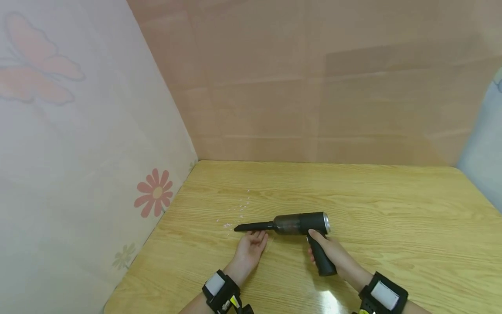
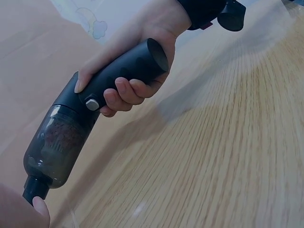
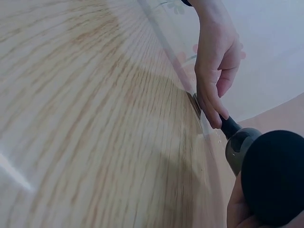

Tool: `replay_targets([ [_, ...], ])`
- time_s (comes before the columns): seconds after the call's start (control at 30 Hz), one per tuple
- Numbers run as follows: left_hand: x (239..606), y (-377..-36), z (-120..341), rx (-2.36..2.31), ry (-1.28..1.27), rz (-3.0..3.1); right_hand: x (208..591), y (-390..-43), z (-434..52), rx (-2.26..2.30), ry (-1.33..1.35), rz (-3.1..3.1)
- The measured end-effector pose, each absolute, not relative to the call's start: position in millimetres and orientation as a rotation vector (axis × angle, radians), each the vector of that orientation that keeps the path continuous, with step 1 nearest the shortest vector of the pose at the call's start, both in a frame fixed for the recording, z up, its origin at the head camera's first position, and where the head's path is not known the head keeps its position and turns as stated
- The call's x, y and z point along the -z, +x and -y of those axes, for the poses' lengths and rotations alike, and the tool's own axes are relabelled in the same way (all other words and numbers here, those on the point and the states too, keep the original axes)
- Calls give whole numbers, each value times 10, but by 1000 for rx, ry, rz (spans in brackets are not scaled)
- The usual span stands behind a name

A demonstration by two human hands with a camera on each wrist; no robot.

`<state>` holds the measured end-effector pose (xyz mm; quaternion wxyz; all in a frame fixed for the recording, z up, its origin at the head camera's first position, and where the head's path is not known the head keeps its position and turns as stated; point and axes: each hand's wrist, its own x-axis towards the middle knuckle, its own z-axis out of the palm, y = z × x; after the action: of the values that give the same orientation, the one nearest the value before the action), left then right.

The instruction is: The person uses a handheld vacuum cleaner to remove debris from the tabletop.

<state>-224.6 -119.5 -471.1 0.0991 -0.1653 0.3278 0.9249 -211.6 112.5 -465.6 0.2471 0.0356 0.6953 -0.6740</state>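
Observation:
A black handheld vacuum cleaner point(image 1: 288, 223) points left above the wooden table, its slim nozzle point(image 1: 252, 226) ending near small pale scraps point(image 1: 227, 225). My right hand point(image 1: 329, 250) grips the handle, fingers wrapped round it and thumb near the top, as the left wrist view shows. Through the smoky see-through canister point(image 2: 57, 142) a reddish mass and a pale ribbed part are visible. My left hand point(image 1: 251, 250), palm up with loosely bent fingers, lies just below the nozzle; in the right wrist view its fingertips point(image 3: 224, 114) appear to touch the nozzle's base.
More pale scraps point(image 1: 242, 206) are scattered on the wood-grain table point(image 1: 372, 209) beyond the nozzle. A white wall covering with flowers point(image 1: 157, 192) borders the left side, and a brown sheet point(image 1: 274, 87) stands behind. Dark bands point(image 1: 221, 290) with devices circle both wrists.

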Motion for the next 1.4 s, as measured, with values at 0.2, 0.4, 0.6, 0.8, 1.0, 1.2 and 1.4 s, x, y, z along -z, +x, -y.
replay_targets([
  [0.2, 4722, -2258, 1222, -2746, -510, -967, 4663, -2135, -1093, 1832, 89, -1904],
  [0.4, 4718, -2248, 1242, -2755, -520, -971, 4675, -2147, -1074, 1834, 73, -1885],
  [0.6, 4700, -2208, 1255, -2769, -535, -942, 4670, -2140, -1054, 1838, 62, -1866],
  [0.8, 4705, -2190, 1280, -2774, -533, -939, 4665, -2126, -1035, 1849, 35, -1843],
  [1.0, 4697, -2195, 1285, -2775, -516, -928, 4682, -2126, -1031, 1858, 51, -1841],
  [1.2, 4699, -2242, 1238, -2776, -515, -910, 4684, -2135, -1062, 1857, 90, -1868],
  [1.4, 4694, -2282, 1209, -2760, -505, -929, 4676, -2145, -1083, 1846, 109, -1896],
])
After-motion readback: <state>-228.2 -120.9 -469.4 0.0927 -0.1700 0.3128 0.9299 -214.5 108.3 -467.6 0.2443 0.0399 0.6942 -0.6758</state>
